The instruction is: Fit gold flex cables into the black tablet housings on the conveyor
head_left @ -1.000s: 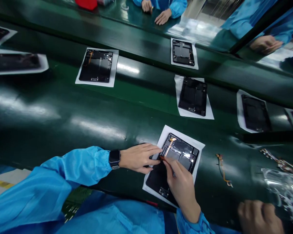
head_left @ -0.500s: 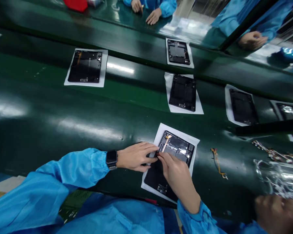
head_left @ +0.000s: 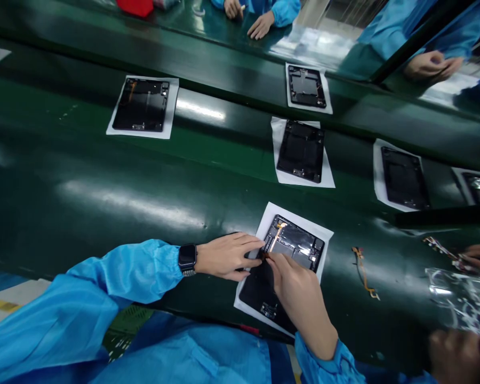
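Note:
A black opened tablet body (head_left: 294,250) lies on a white sheet (head_left: 324,234) on the green belt just in front of me, with an orange flex cable (head_left: 275,237) on its upper left part. My left hand (head_left: 226,257), smartwatch on the wrist, rests with its fingers pressed on the tablet's left edge. My right hand (head_left: 294,290) lies over the lower part of the tablet, fingertips pinched at the lower end of the flex cable. What the pinch holds is too small to make out.
Several more tablet bodies on white sheets lie on the belt (head_left: 104,176), such as one at far left (head_left: 141,105) and one in the middle (head_left: 301,151). A loose flex cable (head_left: 364,272) and a clear plastic bag (head_left: 464,298) lie to the right. Other people's hands are at the top (head_left: 260,24) and lower right (head_left: 460,354).
Both hands stay on the tablet's left edge, the right fingertips shifting slightly by the flex cable. The view has swung a little. Another person's hand has come in at the right, near the bag.

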Tool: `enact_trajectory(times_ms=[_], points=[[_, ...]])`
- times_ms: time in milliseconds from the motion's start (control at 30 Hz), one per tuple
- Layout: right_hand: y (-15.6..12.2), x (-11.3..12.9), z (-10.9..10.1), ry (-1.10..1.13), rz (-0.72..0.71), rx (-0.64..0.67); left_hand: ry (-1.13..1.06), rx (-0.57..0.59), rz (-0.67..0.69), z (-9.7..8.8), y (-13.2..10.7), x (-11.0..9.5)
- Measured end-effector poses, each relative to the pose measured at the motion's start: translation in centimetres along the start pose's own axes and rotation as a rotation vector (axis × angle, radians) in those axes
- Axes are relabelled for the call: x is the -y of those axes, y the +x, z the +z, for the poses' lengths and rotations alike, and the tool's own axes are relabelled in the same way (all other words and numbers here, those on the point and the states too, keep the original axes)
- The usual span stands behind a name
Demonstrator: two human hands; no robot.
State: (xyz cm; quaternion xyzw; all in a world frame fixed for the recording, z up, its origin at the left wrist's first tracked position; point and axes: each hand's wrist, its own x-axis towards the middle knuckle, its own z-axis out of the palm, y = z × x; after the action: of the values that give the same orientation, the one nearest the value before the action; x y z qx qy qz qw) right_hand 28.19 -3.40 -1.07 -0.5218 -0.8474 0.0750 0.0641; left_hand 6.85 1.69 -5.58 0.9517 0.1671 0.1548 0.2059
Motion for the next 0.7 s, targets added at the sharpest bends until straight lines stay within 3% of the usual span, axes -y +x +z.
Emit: enact_trajectory(times_ms=[500,600,700], points=[[0.6,1.0,1.2,0.058,0.024,-0.008,-0.010,0.032,-0.013,-0.6,-0.1,-0.4],[0.6,-0.2,1.5,0.288,0.079,-0.122,-0.011,0.036,-0.028,-1.9,0.7,0.0],[1.0,-2.5,1.1,0.757,0.269,-0.341,0.032,-0.061,-0.145,-3.1,4.0,1.7]])
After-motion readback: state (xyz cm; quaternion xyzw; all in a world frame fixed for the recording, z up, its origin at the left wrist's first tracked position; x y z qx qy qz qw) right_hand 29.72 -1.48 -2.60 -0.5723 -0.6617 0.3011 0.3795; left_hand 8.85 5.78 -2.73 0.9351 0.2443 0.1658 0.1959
